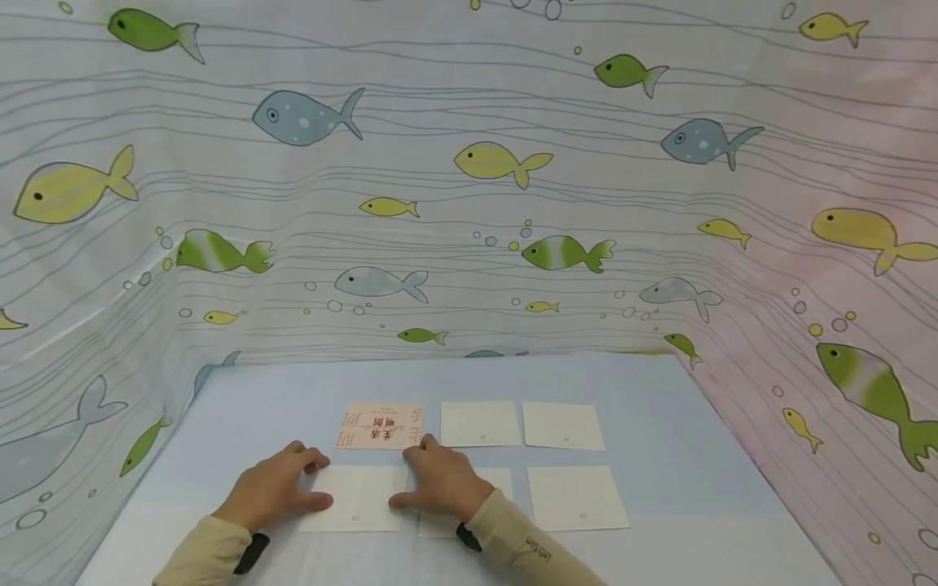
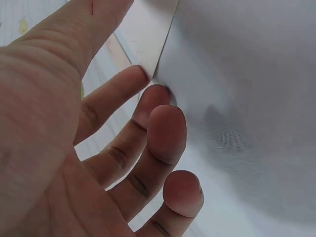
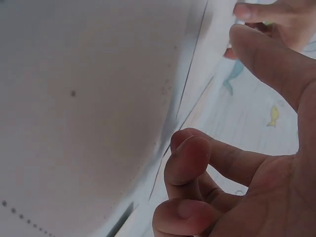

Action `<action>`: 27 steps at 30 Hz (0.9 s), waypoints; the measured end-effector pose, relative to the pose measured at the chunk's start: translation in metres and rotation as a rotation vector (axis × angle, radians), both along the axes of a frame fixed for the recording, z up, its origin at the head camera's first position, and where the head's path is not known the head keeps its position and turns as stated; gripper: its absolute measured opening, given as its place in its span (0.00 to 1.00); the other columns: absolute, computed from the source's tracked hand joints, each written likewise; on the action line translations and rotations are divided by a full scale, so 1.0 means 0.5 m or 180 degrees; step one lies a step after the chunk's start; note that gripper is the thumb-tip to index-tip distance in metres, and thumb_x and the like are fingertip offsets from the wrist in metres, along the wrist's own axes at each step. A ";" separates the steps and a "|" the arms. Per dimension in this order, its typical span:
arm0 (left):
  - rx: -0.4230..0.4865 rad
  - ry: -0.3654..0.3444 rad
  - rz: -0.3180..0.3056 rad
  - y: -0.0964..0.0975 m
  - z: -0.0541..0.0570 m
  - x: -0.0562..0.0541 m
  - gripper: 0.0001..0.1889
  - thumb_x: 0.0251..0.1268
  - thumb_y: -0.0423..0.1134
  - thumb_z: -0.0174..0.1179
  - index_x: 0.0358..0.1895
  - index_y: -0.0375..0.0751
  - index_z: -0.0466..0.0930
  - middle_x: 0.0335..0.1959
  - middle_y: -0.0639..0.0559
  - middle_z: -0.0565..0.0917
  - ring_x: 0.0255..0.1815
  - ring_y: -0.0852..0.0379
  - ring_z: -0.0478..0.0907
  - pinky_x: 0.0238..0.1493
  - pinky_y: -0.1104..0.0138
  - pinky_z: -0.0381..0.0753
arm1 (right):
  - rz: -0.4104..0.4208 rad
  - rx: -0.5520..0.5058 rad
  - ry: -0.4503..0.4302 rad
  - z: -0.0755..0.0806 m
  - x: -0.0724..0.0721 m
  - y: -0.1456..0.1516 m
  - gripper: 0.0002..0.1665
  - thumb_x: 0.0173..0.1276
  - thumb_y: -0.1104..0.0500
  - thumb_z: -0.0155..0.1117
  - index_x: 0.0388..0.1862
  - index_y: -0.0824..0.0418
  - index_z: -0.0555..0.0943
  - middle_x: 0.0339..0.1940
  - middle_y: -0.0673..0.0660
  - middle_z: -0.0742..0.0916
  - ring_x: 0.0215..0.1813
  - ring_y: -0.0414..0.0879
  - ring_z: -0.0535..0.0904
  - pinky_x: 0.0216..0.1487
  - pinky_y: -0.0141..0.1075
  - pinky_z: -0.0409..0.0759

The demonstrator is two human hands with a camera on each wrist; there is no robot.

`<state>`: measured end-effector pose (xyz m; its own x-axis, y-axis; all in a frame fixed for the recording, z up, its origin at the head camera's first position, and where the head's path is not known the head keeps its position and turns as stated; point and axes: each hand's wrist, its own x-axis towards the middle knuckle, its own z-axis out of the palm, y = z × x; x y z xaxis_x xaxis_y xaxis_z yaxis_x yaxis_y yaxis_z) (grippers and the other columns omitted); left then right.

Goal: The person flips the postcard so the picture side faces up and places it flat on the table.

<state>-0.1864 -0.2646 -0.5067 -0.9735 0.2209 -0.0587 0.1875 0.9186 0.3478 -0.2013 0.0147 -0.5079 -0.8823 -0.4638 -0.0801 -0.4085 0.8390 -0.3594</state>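
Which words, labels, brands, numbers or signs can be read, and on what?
"生活": pink card.
"明朗": pink card.
"Lets…": right sleeve; the rest is blurred.
Too small to read: marks on the white cards and the pink card's fine print.

Through the head camera I watched the left hand (image 1: 274, 488) and right hand (image 1: 445, 480) flank a white card (image 1: 359, 498), the right partly covering its neighbouring card (image 1: 497, 482). Behind lay a pink printed card (image 1: 379, 425); fish-patterned sheeting (image 1: 454, 236) surrounded the pale table (image 1: 681, 456).
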 end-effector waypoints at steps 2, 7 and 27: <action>0.0007 -0.0018 0.0025 0.001 0.000 0.000 0.32 0.41 0.62 0.79 0.49 0.51 0.84 0.38 0.59 0.74 0.32 0.59 0.71 0.33 0.58 0.75 | -0.0018 -0.0021 -0.0048 -0.002 0.001 0.001 0.44 0.52 0.32 0.78 0.63 0.54 0.81 0.44 0.50 0.78 0.30 0.41 0.72 0.34 0.35 0.76; 0.0046 -0.0059 0.0078 -0.003 0.000 0.007 0.33 0.40 0.64 0.78 0.50 0.52 0.82 0.39 0.58 0.75 0.31 0.58 0.71 0.33 0.57 0.75 | -0.0025 -0.0101 -0.0080 -0.012 0.002 0.002 0.40 0.54 0.35 0.79 0.61 0.53 0.82 0.43 0.49 0.78 0.30 0.39 0.72 0.34 0.35 0.76; 0.0134 0.0847 -0.0008 0.002 -0.013 0.036 0.31 0.41 0.57 0.81 0.48 0.54 0.77 0.39 0.62 0.73 0.27 0.68 0.68 0.25 0.67 0.69 | 0.0058 -0.0631 0.0010 -0.009 -0.009 0.025 0.22 0.61 0.53 0.77 0.54 0.53 0.85 0.26 0.39 0.77 0.26 0.32 0.69 0.28 0.29 0.69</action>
<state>-0.1684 -0.2635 -0.5130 -0.9529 0.2203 0.2084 0.2798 0.9037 0.3240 -0.2059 0.0271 -0.5125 -0.8737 -0.4862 0.0172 -0.4244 0.7444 -0.5155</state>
